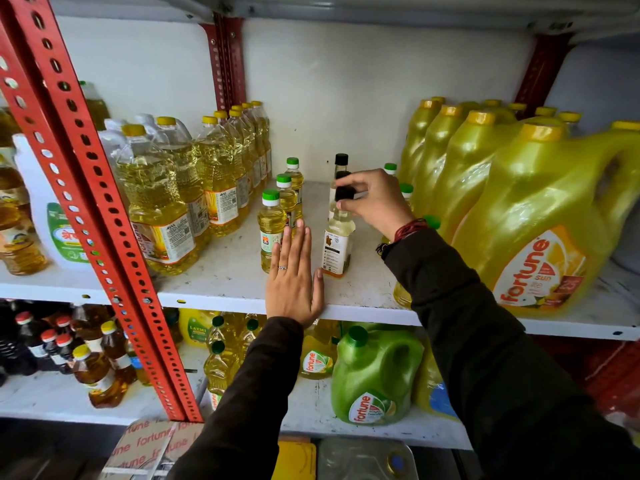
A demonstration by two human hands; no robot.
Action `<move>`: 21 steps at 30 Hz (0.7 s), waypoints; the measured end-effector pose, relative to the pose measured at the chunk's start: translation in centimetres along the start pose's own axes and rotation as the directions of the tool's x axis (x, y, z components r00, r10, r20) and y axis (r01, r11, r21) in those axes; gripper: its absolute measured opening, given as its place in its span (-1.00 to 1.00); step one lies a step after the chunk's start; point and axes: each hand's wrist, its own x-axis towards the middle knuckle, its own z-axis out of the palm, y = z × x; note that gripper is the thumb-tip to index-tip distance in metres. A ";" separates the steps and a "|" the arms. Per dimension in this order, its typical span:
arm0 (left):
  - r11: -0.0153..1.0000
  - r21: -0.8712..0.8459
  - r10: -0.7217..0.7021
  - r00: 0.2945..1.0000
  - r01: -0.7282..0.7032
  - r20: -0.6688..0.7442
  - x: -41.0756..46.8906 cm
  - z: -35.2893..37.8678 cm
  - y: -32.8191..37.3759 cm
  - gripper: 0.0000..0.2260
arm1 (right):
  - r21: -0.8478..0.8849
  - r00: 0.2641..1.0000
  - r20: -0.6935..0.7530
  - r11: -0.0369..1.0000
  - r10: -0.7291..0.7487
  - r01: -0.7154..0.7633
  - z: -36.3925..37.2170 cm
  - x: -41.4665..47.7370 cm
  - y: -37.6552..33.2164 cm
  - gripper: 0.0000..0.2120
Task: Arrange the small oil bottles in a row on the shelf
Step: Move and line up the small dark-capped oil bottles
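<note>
Red slotted upright [86,188] at far left, framing the white shelf [221,285]. Large clear bottles of yellow oil [156,199] just right of it, ranked in rows running to the far wall. Three small green-capped oil bottles [272,230] next, standing upright one behind another in a file from near to far, the nearest close to the shelf's front edge. Left hand [292,282] flat and open on the shelf edge, fingers [298,244] stretched together and touching the near right side of the nearest small bottle, grip wide and holding nothing. Black-capped bottle [337,247] of pale oil just right of that hand, upright with its label facing near. Right hand [375,199] above it, fingertips pinched on its black cap [345,194], grip narrow and closed on the cap. Second black-capped bottle [341,164] directly behind, farther back. More small green-capped bottles [390,169] partly hidden behind the right wrist and dark sleeve [450,289]. Big yellow jugs [533,220] at far right, packed in a row to the far wall, nearest one labelled fortune.
</note>
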 end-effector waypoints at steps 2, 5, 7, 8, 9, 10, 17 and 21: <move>1.000 0.004 -0.002 1.000 0.002 0.005 0.0 0.0 0.0 -0.33 | -0.020 0.999 -0.039 1.000 -0.009 0.009 0.1 0.0 0.1 -0.62; 1.000 0.003 -0.004 1.000 0.004 0.005 0.0 0.0 0.0 -0.32 | -0.015 0.997 -0.079 1.000 -0.004 0.003 0.3 -0.1 0.2 -0.62; 1.000 0.007 -0.001 1.000 0.001 0.002 0.0 0.0 0.1 -0.32 | -0.017 0.995 -0.102 1.000 0.004 -0.006 0.6 -0.1 0.2 -0.63; 1.000 0.007 -0.002 1.000 0.002 0.001 0.0 0.0 0.1 -0.32 | -0.018 0.994 -0.109 1.000 0.006 -0.008 0.7 -0.2 0.2 -0.63; 1.000 0.007 -0.002 1.000 0.002 0.000 0.0 0.0 0.1 -0.32 | -0.019 0.993 -0.115 1.000 0.007 -0.009 0.8 -0.2 0.1 -0.64; 1.000 0.006 -0.003 1.000 0.003 -0.001 0.0 -0.1 0.1 -0.33 | -0.022 0.993 -0.120 1.000 0.005 -0.007 0.9 -0.3 0.1 -0.64; 1.000 0.010 -0.015 1.000 0.015 0.009 0.0 -0.2 0.2 -0.33 | -0.092 0.989 -0.148 0.996 -0.003 -0.011 1.6 -0.4 0.0 -0.59; 1.000 0.012 -0.018 1.000 0.018 0.010 0.0 -0.3 0.2 -0.32 | -0.103 0.993 -0.054 0.989 0.106 -0.111 2.2 -0.6 0.8 -0.55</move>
